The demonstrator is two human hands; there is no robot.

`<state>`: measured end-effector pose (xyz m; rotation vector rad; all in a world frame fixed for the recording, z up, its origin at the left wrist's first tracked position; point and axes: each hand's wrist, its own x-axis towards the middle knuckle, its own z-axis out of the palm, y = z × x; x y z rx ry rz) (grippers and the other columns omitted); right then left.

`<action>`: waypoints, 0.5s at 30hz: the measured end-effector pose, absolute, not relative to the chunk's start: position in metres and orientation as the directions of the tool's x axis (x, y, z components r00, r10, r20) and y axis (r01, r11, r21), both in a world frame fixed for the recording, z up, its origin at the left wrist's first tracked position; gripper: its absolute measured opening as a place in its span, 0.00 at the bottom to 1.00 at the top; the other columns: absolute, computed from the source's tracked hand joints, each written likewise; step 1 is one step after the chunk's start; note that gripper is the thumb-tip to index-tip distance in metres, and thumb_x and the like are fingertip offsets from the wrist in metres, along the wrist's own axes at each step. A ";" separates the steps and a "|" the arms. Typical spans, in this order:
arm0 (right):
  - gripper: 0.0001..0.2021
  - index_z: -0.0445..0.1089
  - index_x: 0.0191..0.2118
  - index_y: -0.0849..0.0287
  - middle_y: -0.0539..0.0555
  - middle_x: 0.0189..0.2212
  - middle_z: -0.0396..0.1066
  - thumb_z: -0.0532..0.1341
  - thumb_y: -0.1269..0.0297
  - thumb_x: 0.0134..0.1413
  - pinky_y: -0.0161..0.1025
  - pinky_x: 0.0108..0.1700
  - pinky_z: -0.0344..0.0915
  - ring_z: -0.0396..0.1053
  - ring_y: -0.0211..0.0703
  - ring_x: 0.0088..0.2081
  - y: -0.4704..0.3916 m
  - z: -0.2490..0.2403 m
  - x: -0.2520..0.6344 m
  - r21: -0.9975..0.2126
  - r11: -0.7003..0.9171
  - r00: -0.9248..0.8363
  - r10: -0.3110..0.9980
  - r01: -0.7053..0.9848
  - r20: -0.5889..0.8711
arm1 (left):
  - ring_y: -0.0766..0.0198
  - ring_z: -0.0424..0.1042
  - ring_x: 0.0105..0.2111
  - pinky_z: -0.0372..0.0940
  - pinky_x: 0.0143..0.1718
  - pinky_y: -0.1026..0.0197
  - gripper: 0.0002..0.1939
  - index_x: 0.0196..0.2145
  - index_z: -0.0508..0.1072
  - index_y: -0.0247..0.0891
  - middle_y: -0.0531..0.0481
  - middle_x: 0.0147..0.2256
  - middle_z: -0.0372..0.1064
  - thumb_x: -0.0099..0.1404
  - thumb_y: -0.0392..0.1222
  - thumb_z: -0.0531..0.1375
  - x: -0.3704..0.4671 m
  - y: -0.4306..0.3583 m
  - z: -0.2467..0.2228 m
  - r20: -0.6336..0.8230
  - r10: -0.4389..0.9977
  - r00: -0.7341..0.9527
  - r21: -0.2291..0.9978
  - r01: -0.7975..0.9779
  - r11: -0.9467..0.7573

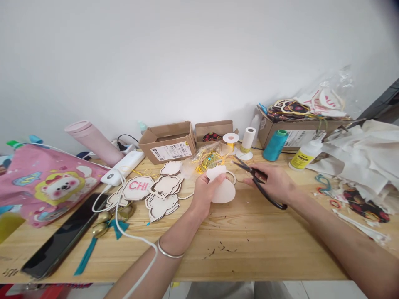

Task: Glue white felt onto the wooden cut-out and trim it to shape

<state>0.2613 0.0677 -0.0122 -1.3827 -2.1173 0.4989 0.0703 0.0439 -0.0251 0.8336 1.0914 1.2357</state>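
Note:
Between the thumb and fingers of my left hand (204,189) is a white, rounded cut-out piece (225,192), flat and pale; whether it is card or fabric I cannot tell. My right hand (276,180) grips black-handled scissors (270,199), their blades pointing up and left, apart from the white piece. Behind the white piece, a ring-shaped roll (231,177) is partly hidden. Just beyond my hands lies a tangle of yellow and green threads (210,160) in clear plastic. Left of my left hand are several layered cloud-shaped pieces (163,205), one lettered "CHI" (138,187).
Along the wall stand cardboard boxes (168,143), thread spools (248,141), a teal thread cone (275,145) and a glue bottle (305,155). White fabric scraps (358,153) lie right. Left are a phone (62,238), a power bank (123,168) with a white cable, a pink tumbler (95,143) and a pink bag (52,182).

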 end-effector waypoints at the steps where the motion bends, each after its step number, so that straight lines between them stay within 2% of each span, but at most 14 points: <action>1: 0.17 0.69 0.33 0.60 0.51 0.24 0.66 0.57 0.50 0.46 0.33 0.25 0.54 0.61 0.37 0.24 0.068 -0.015 0.260 -0.520 0.422 -0.323 0.906 0.743 0.274 | 0.66 0.68 0.23 0.63 0.24 0.64 0.15 0.30 0.72 0.34 0.50 0.25 0.71 0.48 0.48 0.64 0.070 0.044 -0.025 -0.174 0.985 0.001 0.934 -0.317 0.165; 3: 0.15 0.70 0.33 0.59 0.51 0.24 0.67 0.58 0.53 0.46 0.33 0.25 0.54 0.61 0.37 0.24 0.066 -0.018 0.257 -0.461 0.451 -0.358 0.891 0.764 0.279 | 0.66 0.69 0.23 0.63 0.25 0.65 0.15 0.30 0.72 0.34 0.49 0.26 0.71 0.49 0.49 0.63 0.071 0.043 -0.025 -0.165 0.986 0.025 0.929 -0.332 0.164; 7: 0.12 0.68 0.30 0.59 0.50 0.23 0.66 0.56 0.56 0.48 0.32 0.25 0.54 0.61 0.37 0.23 0.060 -0.017 0.252 -0.418 0.481 -0.403 0.876 0.771 0.265 | 0.67 0.69 0.24 0.63 0.26 0.64 0.16 0.32 0.72 0.34 0.50 0.28 0.72 0.48 0.47 0.64 0.073 0.042 -0.023 -0.165 0.986 0.014 0.925 -0.346 0.159; 15: 0.11 0.69 0.36 0.61 0.53 0.26 0.68 0.55 0.67 0.45 0.34 0.28 0.56 0.64 0.40 0.27 0.050 -0.015 0.241 -0.338 0.483 -0.410 0.872 0.807 0.268 | 0.62 0.71 0.32 0.64 0.35 0.61 0.15 0.35 0.72 0.34 0.46 0.35 0.73 0.48 0.43 0.65 0.077 0.042 -0.027 -0.122 0.993 -0.002 0.911 -0.398 0.111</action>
